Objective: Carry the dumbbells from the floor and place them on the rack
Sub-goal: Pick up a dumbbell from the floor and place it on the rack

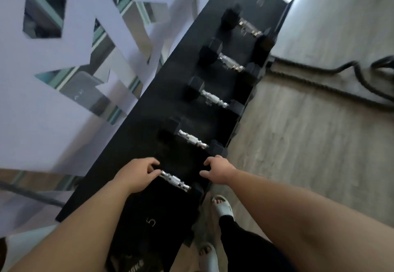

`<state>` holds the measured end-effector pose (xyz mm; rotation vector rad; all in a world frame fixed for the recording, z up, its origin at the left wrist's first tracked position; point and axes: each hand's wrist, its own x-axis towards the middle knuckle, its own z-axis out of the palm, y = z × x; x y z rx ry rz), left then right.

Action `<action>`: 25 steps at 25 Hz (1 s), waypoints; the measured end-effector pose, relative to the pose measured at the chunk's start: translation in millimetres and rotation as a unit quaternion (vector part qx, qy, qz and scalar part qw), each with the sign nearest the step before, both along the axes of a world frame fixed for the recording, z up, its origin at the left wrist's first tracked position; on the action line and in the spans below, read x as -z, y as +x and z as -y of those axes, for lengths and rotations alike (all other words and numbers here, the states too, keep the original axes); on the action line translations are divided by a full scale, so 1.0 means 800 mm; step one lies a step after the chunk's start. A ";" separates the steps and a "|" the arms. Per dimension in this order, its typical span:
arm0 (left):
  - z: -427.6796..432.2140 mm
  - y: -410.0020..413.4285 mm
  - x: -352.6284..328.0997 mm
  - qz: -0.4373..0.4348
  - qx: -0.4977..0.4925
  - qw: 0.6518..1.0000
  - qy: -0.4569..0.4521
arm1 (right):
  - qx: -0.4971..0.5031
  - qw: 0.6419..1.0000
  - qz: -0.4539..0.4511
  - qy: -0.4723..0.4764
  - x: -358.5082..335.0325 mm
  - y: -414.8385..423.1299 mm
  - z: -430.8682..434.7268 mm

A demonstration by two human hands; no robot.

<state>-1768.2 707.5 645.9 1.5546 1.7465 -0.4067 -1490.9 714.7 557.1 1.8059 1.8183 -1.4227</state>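
Black rubber heads, chrome handle: nearest dumbbell (175, 180) lying on the rack (132, 141) between the hands. Left hand (136, 172) curling fingers over its far head; right hand (217, 168) loosely bent at the rack's edge, gripping nothing. Four more dumbbells (193, 139) lining up beyond.

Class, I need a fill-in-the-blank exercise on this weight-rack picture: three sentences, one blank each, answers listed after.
1. The rack holds ____ dumbbells with shiny handles in a row.
2. The left hand touches the nearest dumbbell, while the right hand rests on the rack's ____ edge.
3. The number painted on the rack near the person is ____.

Answers: five; front; 5
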 end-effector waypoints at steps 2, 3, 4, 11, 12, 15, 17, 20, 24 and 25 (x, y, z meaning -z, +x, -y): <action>-0.005 0.010 -0.030 0.040 -0.028 0.998 0.047 | 0.095 0.995 -0.022 0.037 -0.044 0.034 -0.010; -0.006 0.018 -0.045 0.059 -0.036 0.995 0.074 | 0.148 0.987 -0.036 0.060 -0.069 0.055 -0.008; -0.006 0.030 -0.061 0.079 -0.038 0.992 0.095 | 0.195 0.976 -0.046 0.084 -0.097 0.077 -0.002; 0.026 0.174 -0.128 0.210 0.037 0.972 0.103 | 0.392 0.903 -0.038 0.171 -0.216 0.256 0.161; 0.037 0.205 -0.134 0.214 0.067 0.969 0.099 | 0.422 0.888 -0.039 0.176 -0.221 0.281 0.192; 0.071 0.304 -0.151 0.233 0.150 0.956 0.098 | 0.502 0.842 -0.034 0.193 -0.235 0.352 0.281; 0.103 0.378 -0.166 0.247 0.210 0.940 0.103 | 0.564 0.799 -0.027 0.206 -0.248 0.406 0.350; 0.154 0.491 -0.191 0.254 0.275 0.922 0.094 | 0.649 0.730 -0.013 0.215 -0.267 0.486 0.463; 0.246 0.650 -0.213 0.267 0.367 0.889 0.063 | 0.735 0.645 0.003 0.210 -0.274 0.585 0.627; 0.275 0.697 -0.216 0.271 0.390 0.878 0.052 | 0.756 0.620 0.013 0.209 -0.273 0.611 0.673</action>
